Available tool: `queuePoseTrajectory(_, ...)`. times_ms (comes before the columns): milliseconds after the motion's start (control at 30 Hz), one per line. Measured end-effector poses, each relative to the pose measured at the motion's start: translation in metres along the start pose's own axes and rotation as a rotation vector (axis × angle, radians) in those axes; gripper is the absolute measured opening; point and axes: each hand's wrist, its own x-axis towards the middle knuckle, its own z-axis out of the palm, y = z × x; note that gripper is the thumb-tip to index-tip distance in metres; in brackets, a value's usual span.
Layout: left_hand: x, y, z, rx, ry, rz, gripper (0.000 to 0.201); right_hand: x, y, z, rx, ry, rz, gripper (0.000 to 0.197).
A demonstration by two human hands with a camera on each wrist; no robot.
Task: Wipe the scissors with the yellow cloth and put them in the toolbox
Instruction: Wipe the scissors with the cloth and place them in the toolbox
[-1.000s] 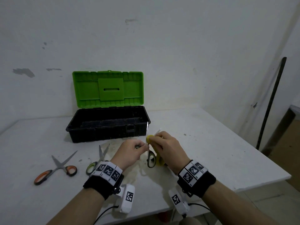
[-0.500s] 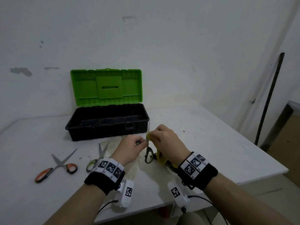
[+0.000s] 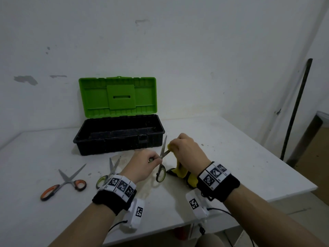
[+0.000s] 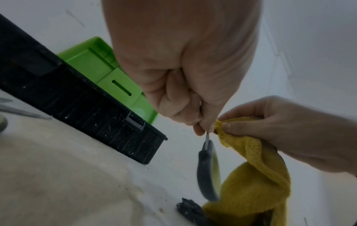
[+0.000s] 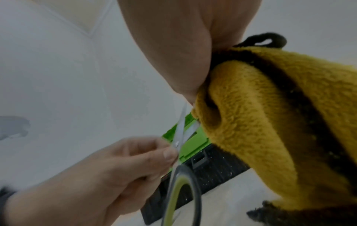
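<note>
My left hand (image 3: 148, 160) grips a pair of grey-and-green handled scissors (image 3: 161, 165) above the table, blades parted and pointing up, one handle loop (image 4: 208, 171) hanging free. My right hand (image 3: 179, 148) pinches the yellow cloth (image 3: 183, 172) around one blade; the rest of the cloth (image 5: 270, 122) hangs down to the table. The scissors' pivot (image 5: 176, 143) shows beside my left fingers (image 5: 154, 152). The black toolbox (image 3: 119, 135) with its green lid (image 3: 117, 96) raised stands just behind both hands.
Two more pairs lie on the white table (image 3: 240, 157) at the left: orange-handled scissors (image 3: 63, 183) and green-handled scissors (image 3: 108, 172). A dark pole (image 3: 295, 109) leans on the wall at right. The table's right edge is close to my right arm.
The scissors' blades have opened wider and tilted right. My right hand with the cloth has slid up along one blade, away from the pivot.
</note>
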Motion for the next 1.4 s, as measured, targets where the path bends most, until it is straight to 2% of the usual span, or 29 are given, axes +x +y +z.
queuePoseTrajectory(100,0.000,-0.001,-0.003,-0.050,0.005,-0.029,0.021,0.007,0.013,-0.007,0.052,0.120,0.071,0.018)
queuePoseTrajectory(167,-0.001,-0.001,-0.004,-0.230,0.012,-0.115,0.023,0.000,0.010,-0.009,0.158,0.218,-0.054,0.017)
queuePoseTrajectory(267,0.001,0.002,-0.003,-0.616,-0.024,-0.250,0.022,-0.020,-0.006,-0.002,0.215,0.188,-0.290,0.017)
queuePoseTrajectory(333,0.001,0.005,-0.002,-0.710,-0.060,-0.264,0.021,-0.024,-0.005,0.007,0.193,0.195,-0.355,0.017)
queuePoseTrajectory(433,-0.001,0.008,-0.003,-0.708,-0.075,-0.249,0.021,-0.016,0.007,0.009,0.204,0.282,-0.313,0.016)
queuePoseTrajectory(567,-0.001,0.005,-0.002,-0.657,-0.071,-0.236,0.018,0.002,0.022,-0.005,0.285,0.401,-0.098,0.016)
queuePoseTrajectory(633,-0.001,0.003,-0.002,-0.606,-0.053,-0.230,0.020,0.001,0.020,-0.008,0.291,0.430,-0.093,0.016)
queuePoseTrajectory(667,0.000,0.003,-0.002,-0.567,-0.041,-0.219,0.021,-0.003,0.016,-0.007,0.285,0.403,-0.118,0.015)
queuePoseTrajectory(767,0.001,0.004,-0.003,-0.349,-0.024,-0.127,0.021,-0.015,0.002,0.001,0.222,0.191,-0.148,0.017)
queuePoseTrajectory(867,0.002,0.006,-0.002,-0.104,-0.034,-0.028,0.021,-0.007,0.005,0.000,0.144,0.084,-0.058,0.021)
queuePoseTrajectory(933,0.002,0.005,-0.002,-0.044,-0.025,0.001,0.023,0.003,0.013,-0.006,0.091,0.067,0.051,0.022)
queuePoseTrajectory(1033,0.001,0.002,-0.001,-0.128,-0.002,-0.032,0.025,0.009,0.024,-0.014,0.104,0.148,0.124,0.022)
queuePoseTrajectory(1133,0.001,0.002,0.001,-0.347,-0.007,-0.133,0.021,-0.007,0.010,-0.010,0.220,0.227,-0.070,0.017)
queuePoseTrajectory(1233,0.002,0.004,0.003,-0.524,-0.045,-0.199,0.022,-0.024,-0.005,0.004,0.202,0.128,-0.223,0.018)
queuePoseTrajectory(1300,0.001,0.004,0.003,-0.530,-0.059,-0.196,0.021,-0.022,-0.001,0.008,0.198,0.154,-0.210,0.018)
queuePoseTrajectory(1400,-0.001,0.000,0.003,-0.524,-0.074,-0.196,0.019,-0.008,0.013,0.002,0.215,0.246,-0.074,0.016)
